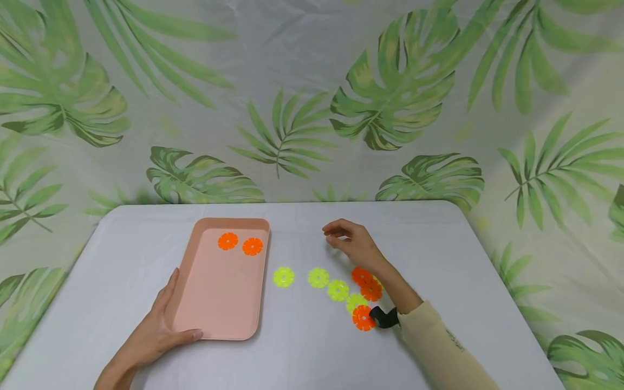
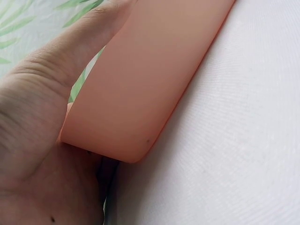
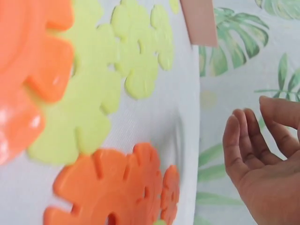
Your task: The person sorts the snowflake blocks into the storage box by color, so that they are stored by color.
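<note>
My left hand (image 1: 158, 327) holds the near left corner of a pink rectangular tray (image 1: 219, 298), thumb along the front rim and fingers along the left side. Up close in the left wrist view, the tray's outer wall (image 2: 150, 70) lies against the hand. Two orange notched flower-shaped discs (image 1: 227, 241) lie inside near the far end. My right hand (image 1: 358, 244) hovers right of the tray with loosely bent fingers and nothing between them. Below it on the table are several yellow-green discs (image 1: 318, 278) and three orange discs (image 1: 363, 318), some overlapping.
A white-covered table (image 1: 302, 352) carries everything. Behind it hangs a leaf-patterned cloth (image 1: 287, 135). One yellow-green disc (image 1: 284, 277) lies apart from the others, close to the tray's right side. A black strap piece (image 1: 384, 317) sits at the right wrist.
</note>
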The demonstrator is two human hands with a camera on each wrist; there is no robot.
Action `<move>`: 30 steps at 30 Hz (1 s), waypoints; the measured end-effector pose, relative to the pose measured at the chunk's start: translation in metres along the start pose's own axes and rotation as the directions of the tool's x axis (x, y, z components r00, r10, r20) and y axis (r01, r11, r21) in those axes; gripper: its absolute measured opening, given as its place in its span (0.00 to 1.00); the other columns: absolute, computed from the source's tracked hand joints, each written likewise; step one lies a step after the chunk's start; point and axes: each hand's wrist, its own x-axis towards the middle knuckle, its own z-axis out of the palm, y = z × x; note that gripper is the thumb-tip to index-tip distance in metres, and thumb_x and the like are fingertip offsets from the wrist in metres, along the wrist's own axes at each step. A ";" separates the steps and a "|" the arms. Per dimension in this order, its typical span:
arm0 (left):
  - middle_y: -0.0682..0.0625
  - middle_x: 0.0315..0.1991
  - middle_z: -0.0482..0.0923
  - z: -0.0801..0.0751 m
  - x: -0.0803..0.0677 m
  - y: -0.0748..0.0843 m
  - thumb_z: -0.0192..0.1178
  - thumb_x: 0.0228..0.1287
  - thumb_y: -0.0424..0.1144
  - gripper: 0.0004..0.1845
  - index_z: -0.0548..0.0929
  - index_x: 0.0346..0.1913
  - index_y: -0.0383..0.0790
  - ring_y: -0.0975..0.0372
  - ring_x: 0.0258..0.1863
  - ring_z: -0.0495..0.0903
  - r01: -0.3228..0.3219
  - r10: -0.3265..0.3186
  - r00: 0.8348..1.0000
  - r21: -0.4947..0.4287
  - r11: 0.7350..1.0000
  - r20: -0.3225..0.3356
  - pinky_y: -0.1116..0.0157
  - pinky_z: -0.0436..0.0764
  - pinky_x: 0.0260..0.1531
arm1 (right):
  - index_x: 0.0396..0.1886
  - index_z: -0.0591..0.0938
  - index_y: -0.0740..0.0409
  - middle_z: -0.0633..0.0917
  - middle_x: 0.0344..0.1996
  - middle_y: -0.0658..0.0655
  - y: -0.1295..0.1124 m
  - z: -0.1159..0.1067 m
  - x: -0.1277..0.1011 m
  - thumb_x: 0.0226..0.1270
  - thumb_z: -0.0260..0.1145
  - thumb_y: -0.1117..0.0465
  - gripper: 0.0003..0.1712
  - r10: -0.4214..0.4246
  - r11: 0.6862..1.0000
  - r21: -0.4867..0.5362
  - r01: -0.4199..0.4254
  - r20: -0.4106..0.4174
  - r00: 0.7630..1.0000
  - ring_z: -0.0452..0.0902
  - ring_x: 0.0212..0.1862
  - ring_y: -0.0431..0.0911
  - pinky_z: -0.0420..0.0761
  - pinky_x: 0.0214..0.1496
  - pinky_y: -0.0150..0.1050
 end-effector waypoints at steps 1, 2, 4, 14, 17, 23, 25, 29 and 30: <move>0.33 0.84 0.39 0.000 0.000 0.000 0.80 0.51 0.38 0.74 0.31 0.85 0.63 0.34 0.75 0.51 -0.006 0.006 1.000 0.004 1.000 -0.003 0.46 0.51 0.76 | 0.59 0.83 0.63 0.86 0.57 0.64 0.001 -0.003 -0.001 0.75 0.67 0.60 0.18 0.008 1.000 0.001 -0.008 -0.001 1.000 0.82 0.58 0.56 0.84 0.52 0.38; 0.33 0.84 0.39 0.000 0.000 0.000 0.80 0.51 0.38 0.74 0.31 0.85 0.63 0.35 0.75 0.52 -0.011 0.011 1.000 0.007 1.000 -0.006 0.57 0.50 0.78 | 0.59 0.83 0.63 0.86 0.57 0.64 0.004 -0.005 -0.002 0.75 0.67 0.61 0.17 0.015 1.000 0.000 -0.015 -0.003 1.000 0.82 0.58 0.56 0.84 0.52 0.41; 0.34 0.84 0.40 0.000 0.000 0.000 0.80 0.52 0.38 0.73 0.31 0.85 0.63 0.36 0.74 0.52 -0.019 0.019 1.000 0.013 1.000 -0.010 0.77 0.48 0.70 | 0.59 0.83 0.63 0.86 0.58 0.63 0.008 -0.009 -0.004 0.75 0.67 0.61 0.17 0.034 0.999 -0.004 -0.034 -0.007 0.999 0.81 0.59 0.56 0.85 0.51 0.44; 0.30 0.83 0.37 -0.001 0.004 0.000 0.80 0.51 0.39 0.74 0.30 0.85 0.62 0.32 0.76 0.49 -0.011 0.011 1.000 0.018 1.000 0.001 0.27 0.52 0.65 | 0.59 0.83 0.62 0.86 0.58 0.63 0.029 -0.024 -0.015 0.74 0.68 0.63 0.17 0.085 0.996 -0.008 -0.085 -0.023 0.996 0.81 0.58 0.57 0.80 0.51 0.28; 0.29 0.83 0.37 -0.002 0.003 0.000 0.80 0.51 0.39 0.74 0.29 0.84 0.62 0.32 0.76 0.49 -0.007 0.007 1.000 0.032 0.999 0.004 0.27 0.53 0.64 | 0.59 0.83 0.62 0.86 0.57 0.64 0.032 -0.027 -0.019 0.73 0.69 0.63 0.17 0.089 0.996 -0.014 -0.089 -0.022 0.996 0.81 0.58 0.57 0.81 0.51 0.28; 0.29 0.83 0.36 -0.004 0.002 -0.001 0.79 0.52 0.39 0.74 0.29 0.84 0.62 0.31 0.75 0.48 -0.008 0.008 1.000 0.027 1.000 0.005 0.26 0.52 0.64 | 0.59 0.83 0.62 0.86 0.56 0.64 0.034 -0.033 -0.024 0.72 0.70 0.63 0.18 0.119 0.992 -0.034 -0.119 -0.017 0.993 0.81 0.58 0.57 0.81 0.52 0.31; 0.28 0.83 0.37 -0.003 0.002 -0.001 0.79 0.52 0.39 0.73 0.29 0.84 0.62 0.30 0.75 0.48 -0.009 0.009 1.000 0.024 1.000 0.005 0.26 0.52 0.64 | 0.59 0.83 0.62 0.87 0.56 0.64 0.036 -0.036 -0.026 0.71 0.70 0.64 0.19 0.130 0.991 -0.040 -0.131 -0.019 0.991 0.82 0.58 0.57 0.82 0.52 0.31; 0.29 0.83 0.37 -0.001 0.001 -0.001 0.79 0.52 0.39 0.73 0.29 0.84 0.63 0.31 0.75 0.49 0.000 0.000 1.000 0.024 1.000 0.009 0.27 0.53 0.64 | 0.59 0.83 0.61 0.87 0.56 0.64 0.041 -0.040 -0.030 0.71 0.71 0.63 0.19 0.146 0.987 -0.062 -0.147 -0.022 0.989 0.82 0.58 0.57 0.82 0.52 0.31; 0.29 0.83 0.37 0.000 0.000 -0.002 0.79 0.52 0.39 0.73 0.29 0.84 0.63 0.32 0.75 0.49 0.004 -0.004 1.000 0.026 1.000 0.010 0.28 0.53 0.64 | 0.60 0.83 0.61 0.87 0.56 0.64 0.042 -0.041 -0.031 0.71 0.71 0.63 0.19 0.147 0.986 -0.072 -0.149 -0.023 0.989 0.82 0.58 0.57 0.82 0.53 0.31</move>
